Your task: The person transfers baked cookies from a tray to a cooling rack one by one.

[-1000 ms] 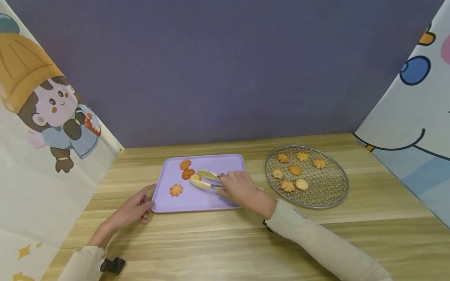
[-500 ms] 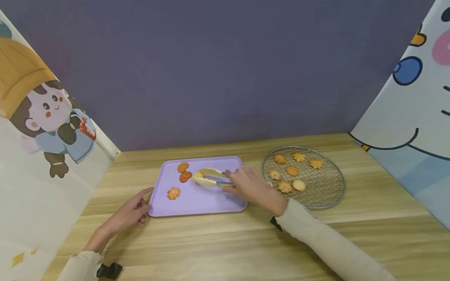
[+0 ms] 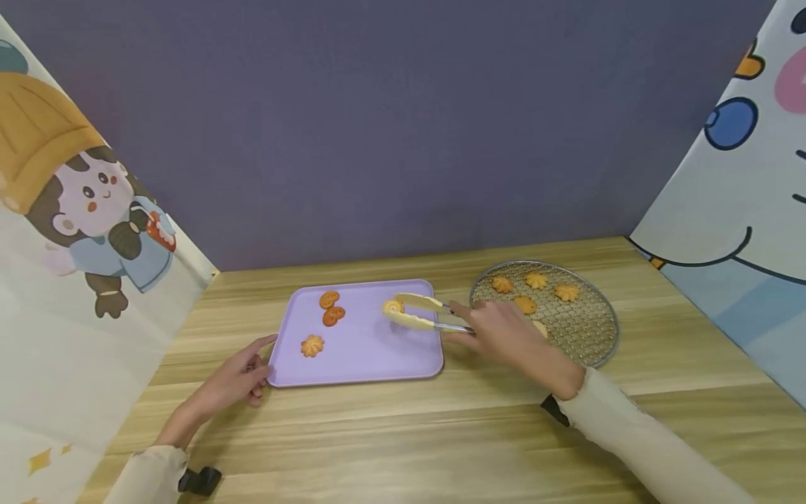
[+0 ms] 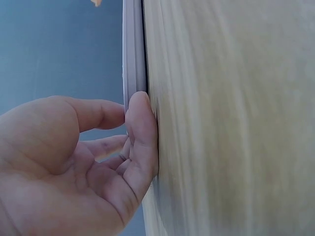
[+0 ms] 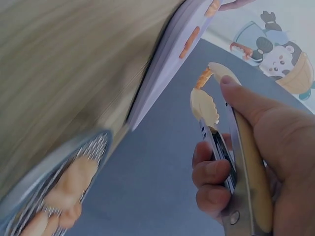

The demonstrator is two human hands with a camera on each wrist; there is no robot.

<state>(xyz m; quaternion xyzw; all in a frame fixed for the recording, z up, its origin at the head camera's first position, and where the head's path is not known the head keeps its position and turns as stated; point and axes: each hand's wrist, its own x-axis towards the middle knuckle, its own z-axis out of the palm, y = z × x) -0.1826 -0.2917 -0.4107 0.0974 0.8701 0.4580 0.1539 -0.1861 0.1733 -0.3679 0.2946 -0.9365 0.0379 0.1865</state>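
Observation:
My right hand [image 3: 506, 332] grips a pair of tongs [image 3: 412, 321] with cream scalloped tips. Between the tips is a round swirled cookie [image 3: 393, 307], raised above the lilac tray [image 3: 371, 364]; the right wrist view shows the cookie [image 5: 203, 77] edge-on, pinched. My left hand [image 3: 236, 378] holds the tray's left edge near its front corner, thumb and fingers at the rim [image 4: 134, 54] in the left wrist view. On the tray lie two pretzel-shaped cookies [image 3: 334, 316] and a flower-shaped cookie [image 3: 311, 346].
To the right stands a round metal mesh rack [image 3: 582, 336] bearing several cookies [image 3: 536, 280], partly hidden behind my right hand. Everything is on a wood-grain table [image 3: 390, 434]. A dark backdrop [image 3: 403, 140] rises behind, with printed panels on both sides.
My right hand and the tongs have moved right and lifted the swirled cookie away from the pretzel cookies. My left hand has kept its place at the tray.

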